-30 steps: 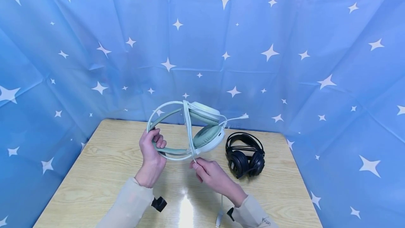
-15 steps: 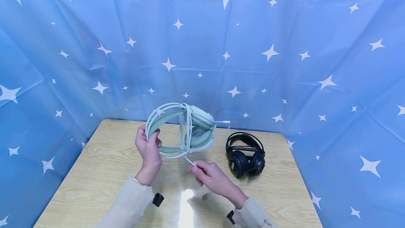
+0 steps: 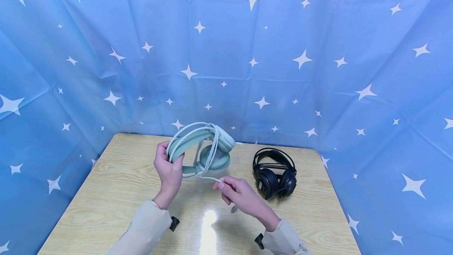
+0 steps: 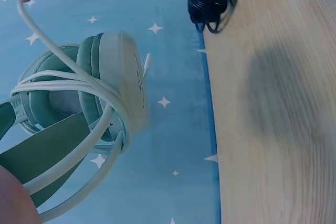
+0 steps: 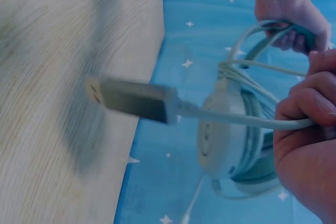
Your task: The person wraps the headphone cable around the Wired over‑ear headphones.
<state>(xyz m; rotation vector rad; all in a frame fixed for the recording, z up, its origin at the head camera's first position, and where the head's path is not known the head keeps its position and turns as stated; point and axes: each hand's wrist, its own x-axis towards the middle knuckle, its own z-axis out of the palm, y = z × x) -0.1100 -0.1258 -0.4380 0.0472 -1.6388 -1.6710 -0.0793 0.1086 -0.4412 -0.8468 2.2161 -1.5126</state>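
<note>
A white and pale green headset [image 3: 223,138] is held above the table, its headband toward my left hand [image 3: 169,171]. The fingers and thumb of that hand grip the headband. The headset's white cable [image 4: 65,60] is wound in several turns around the band near the ear cups. My right hand [image 3: 243,196] pinches the cable's free length, drawn out from the windings. Past that hand, the USB plug [image 5: 137,100] dangles over the table in the right wrist view. A white microphone tip [image 3: 238,143] sticks out behind the ear cup.
A black headset [image 3: 275,176] lies on the wooden table [image 3: 106,192] to the right of my right hand. A blue star-patterned curtain [image 3: 226,50] stands behind the table and along both sides.
My left hand has turned the white headset, bringing its ear cups leftward and lower and the microphone out of clear sight. The right hand stays nearly in place, pinching the cable.
</note>
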